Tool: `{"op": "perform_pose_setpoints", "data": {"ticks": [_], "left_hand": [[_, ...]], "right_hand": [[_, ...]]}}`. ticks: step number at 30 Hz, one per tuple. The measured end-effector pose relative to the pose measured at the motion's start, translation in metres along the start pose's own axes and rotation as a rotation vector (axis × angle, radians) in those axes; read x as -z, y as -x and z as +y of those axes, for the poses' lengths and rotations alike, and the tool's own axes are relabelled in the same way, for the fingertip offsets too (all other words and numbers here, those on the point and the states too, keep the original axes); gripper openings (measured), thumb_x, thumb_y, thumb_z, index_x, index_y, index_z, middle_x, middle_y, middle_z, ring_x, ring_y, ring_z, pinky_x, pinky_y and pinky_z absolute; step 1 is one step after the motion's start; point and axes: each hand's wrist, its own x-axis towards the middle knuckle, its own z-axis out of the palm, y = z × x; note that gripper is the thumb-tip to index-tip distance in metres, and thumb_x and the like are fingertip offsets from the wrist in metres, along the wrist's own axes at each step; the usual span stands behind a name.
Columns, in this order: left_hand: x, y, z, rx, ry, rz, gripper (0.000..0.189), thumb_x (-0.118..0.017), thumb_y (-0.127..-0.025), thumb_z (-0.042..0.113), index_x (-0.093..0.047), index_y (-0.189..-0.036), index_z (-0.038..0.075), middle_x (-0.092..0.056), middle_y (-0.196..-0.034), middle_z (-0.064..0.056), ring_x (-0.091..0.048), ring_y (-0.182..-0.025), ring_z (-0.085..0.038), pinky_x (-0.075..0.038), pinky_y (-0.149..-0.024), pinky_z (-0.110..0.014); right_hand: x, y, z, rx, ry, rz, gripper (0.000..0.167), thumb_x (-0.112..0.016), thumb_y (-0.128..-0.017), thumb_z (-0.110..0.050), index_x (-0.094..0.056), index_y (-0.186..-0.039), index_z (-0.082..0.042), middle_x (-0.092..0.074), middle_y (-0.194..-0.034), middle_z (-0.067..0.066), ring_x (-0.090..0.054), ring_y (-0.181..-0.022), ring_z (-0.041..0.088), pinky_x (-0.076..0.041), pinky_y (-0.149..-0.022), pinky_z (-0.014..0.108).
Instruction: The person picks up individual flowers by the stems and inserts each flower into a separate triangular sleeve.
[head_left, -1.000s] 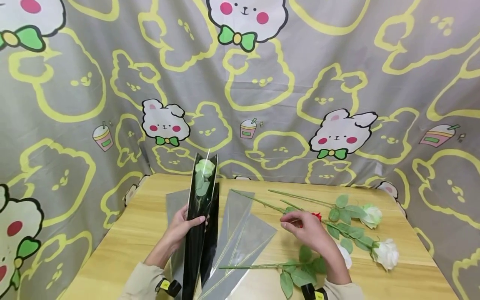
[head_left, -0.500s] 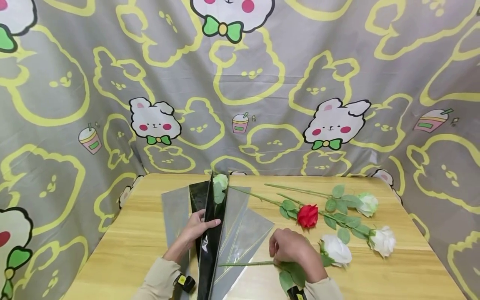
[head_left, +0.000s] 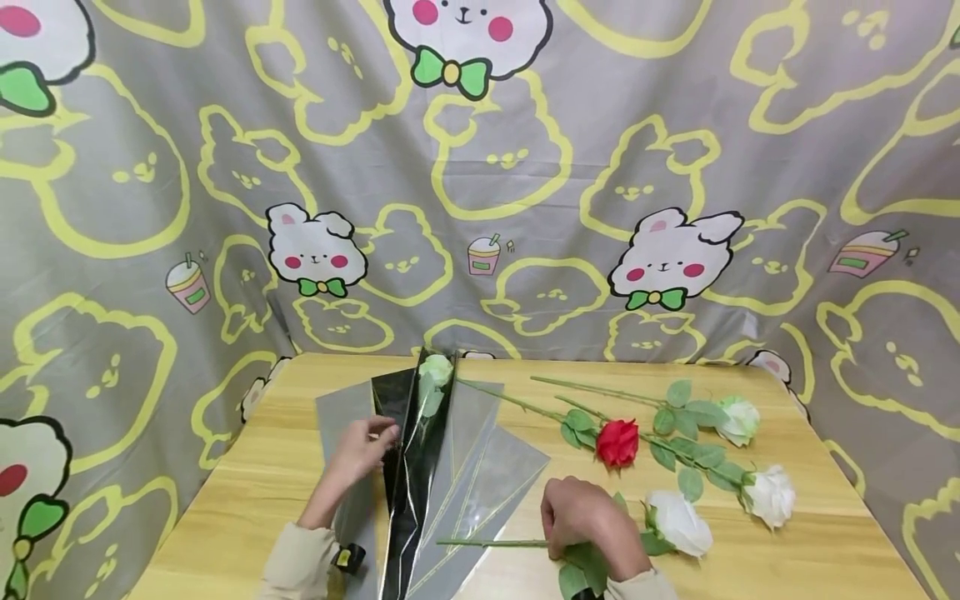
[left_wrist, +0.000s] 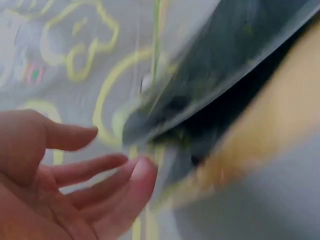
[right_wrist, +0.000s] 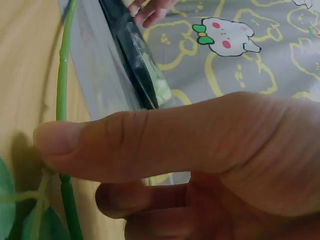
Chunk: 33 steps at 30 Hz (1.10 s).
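A pale green rose (head_left: 436, 372) lies inside a black flower sleeve (head_left: 411, 500) with a clear front, left of the table's middle. My left hand (head_left: 364, 447) is just left of that sleeve, fingers loosely bent and holding nothing; the left wrist view shows the fingers (left_wrist: 142, 175) apart from the dark sleeve (left_wrist: 200, 85). My right hand (head_left: 588, 517) pinches the green stem (right_wrist: 63, 75) of a white rose (head_left: 678, 523), the thumb lying across it near the leaves. Its bloom lies to the right of the hand, while part of the stem is hidden beneath the fingers.
Several flat grey sleeves (head_left: 495, 479) with gold lines fan out under and beside the black one. A red rose (head_left: 617, 443), another white rose (head_left: 770, 497) and a green-white rose (head_left: 738, 420) lie at the right. A patterned curtain (head_left: 525, 192) encloses the wooden table (head_left: 247, 492).
The sleeve with the pale green rose has come down onto the table, and my left hand has let go of it. My right hand has lowered onto the white rose's stem.
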Motion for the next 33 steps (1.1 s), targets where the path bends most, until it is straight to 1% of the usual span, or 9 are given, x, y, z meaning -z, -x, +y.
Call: {"op": "perform_pose_setpoints", "data": {"ticks": [3,8,13,17,20,23,26,29,33], "left_hand": [[0.017,-0.014,-0.016,0.058,-0.207,0.042,0.038,-0.060,-0.103,0.018,-0.062,-0.122,-0.015,-0.068,-0.108,-0.029,-0.067,-0.089,-0.036,-0.057,-0.075,-0.049],[0.035,-0.032,-0.034,0.263,-0.469,0.012,0.055,-0.056,-0.105,0.036,-0.057,-0.109,-0.019,-0.051,-0.108,-0.043,-0.056,-0.096,-0.053,-0.052,-0.071,-0.057],[0.037,-0.047,-0.043,0.321,-0.505,0.029,0.078,-0.055,-0.104,0.042,-0.041,-0.123,-0.032,-0.035,-0.118,-0.054,-0.039,-0.117,-0.068,-0.047,-0.085,-0.070],[0.034,-0.050,-0.048,0.339,-0.509,0.060,0.069,-0.057,-0.104,0.039,-0.048,-0.119,-0.027,-0.035,-0.114,-0.052,-0.037,-0.115,-0.068,-0.046,-0.084,-0.073],[0.032,-0.049,-0.052,0.303,-0.488,0.122,0.057,-0.060,-0.103,0.032,-0.048,-0.122,-0.021,-0.039,-0.110,-0.047,-0.040,-0.110,-0.065,-0.047,-0.079,-0.072],[0.032,-0.049,-0.056,0.218,-0.484,0.177,0.042,-0.061,-0.102,0.022,-0.049,-0.121,-0.014,-0.047,-0.104,-0.045,-0.049,-0.098,-0.061,-0.049,-0.069,-0.067],[0.041,-0.048,-0.054,0.156,-0.442,0.169,0.034,-0.055,-0.101,0.013,-0.046,-0.123,-0.011,-0.056,-0.101,-0.041,-0.059,-0.081,-0.051,-0.050,-0.059,-0.057],[0.058,-0.045,-0.037,0.107,-0.264,0.116,0.044,-0.050,-0.101,0.009,-0.039,-0.136,-0.014,-0.058,-0.108,-0.041,-0.063,-0.076,-0.040,-0.052,-0.057,-0.046],[0.075,-0.038,0.015,0.009,0.091,0.067,0.056,-0.051,-0.107,0.014,-0.027,-0.153,-0.007,-0.055,-0.122,-0.038,-0.064,-0.089,-0.030,-0.055,-0.068,-0.038]], "right_hand": [[0.002,0.004,-0.001,-0.007,0.030,0.039,0.028,-0.081,-0.063,0.003,-0.063,-0.062,-0.018,-0.056,-0.063,-0.007,-0.049,-0.058,0.013,-0.040,-0.051,0.030],[0.008,0.016,-0.002,-0.014,0.096,0.175,0.027,-0.070,-0.065,0.005,-0.059,-0.062,-0.020,-0.052,-0.062,-0.006,-0.047,-0.058,0.015,-0.039,-0.052,0.034],[0.018,0.028,-0.010,-0.045,0.166,0.370,0.032,-0.066,-0.070,0.009,-0.052,-0.059,-0.018,-0.045,-0.056,-0.007,-0.040,-0.054,0.012,-0.033,-0.048,0.030],[0.032,0.036,-0.019,-0.062,0.257,0.524,0.030,-0.072,-0.077,0.002,-0.056,-0.064,-0.019,-0.048,-0.059,-0.007,-0.046,-0.054,0.013,-0.036,-0.047,0.034],[0.044,0.044,-0.025,-0.097,0.264,0.609,0.019,-0.075,-0.082,-0.004,-0.067,-0.074,-0.019,-0.054,-0.063,-0.006,-0.050,-0.056,0.015,-0.039,-0.048,0.037],[0.055,0.053,-0.028,-0.126,0.198,0.668,0.011,-0.073,-0.087,-0.006,-0.075,-0.086,-0.017,-0.054,-0.062,-0.008,-0.046,-0.053,0.015,-0.036,-0.048,0.033],[0.063,0.061,-0.028,-0.116,0.133,0.729,0.011,-0.071,-0.091,-0.008,-0.078,-0.094,-0.015,-0.055,-0.060,-0.011,-0.044,-0.050,0.011,-0.033,-0.046,0.029],[0.071,0.068,-0.026,-0.071,0.039,0.793,0.009,-0.072,-0.093,-0.009,-0.078,-0.098,-0.014,-0.063,-0.062,-0.014,-0.055,-0.053,0.006,-0.039,-0.046,0.026],[0.078,0.076,-0.019,0.018,-0.197,0.848,0.008,-0.073,-0.095,-0.006,-0.077,-0.101,-0.009,-0.073,-0.072,-0.010,-0.068,-0.061,0.008,-0.051,-0.052,0.025]]}}
